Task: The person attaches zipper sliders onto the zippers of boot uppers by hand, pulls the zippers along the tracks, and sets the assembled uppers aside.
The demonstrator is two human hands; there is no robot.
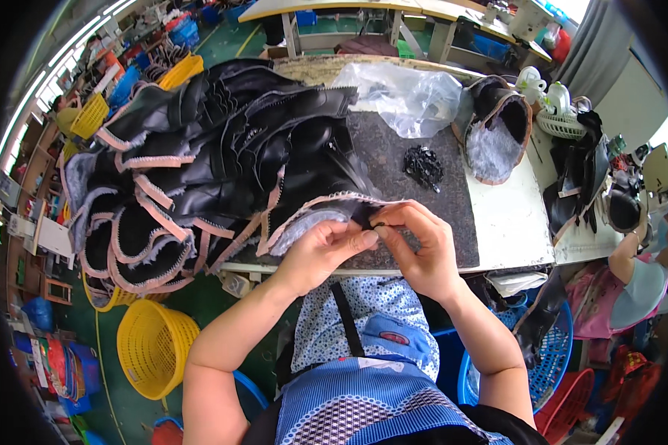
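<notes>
Fingers of the left hand (326, 248) and right hand (416, 241) clamped on a small black clip (373, 220) at the boot upper (315, 215), which could slip loose if the pinch eases

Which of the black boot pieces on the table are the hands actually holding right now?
The fleece-lined piece at the table's near edge; both hands pinch its end, apart from the big pile.

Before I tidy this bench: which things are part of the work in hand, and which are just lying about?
In hand: left hand and right hand pinch a fleece-lined black boot upper; pile of uppers; small black parts.
Lying about: clear plastic bag; yellow basket.
</notes>
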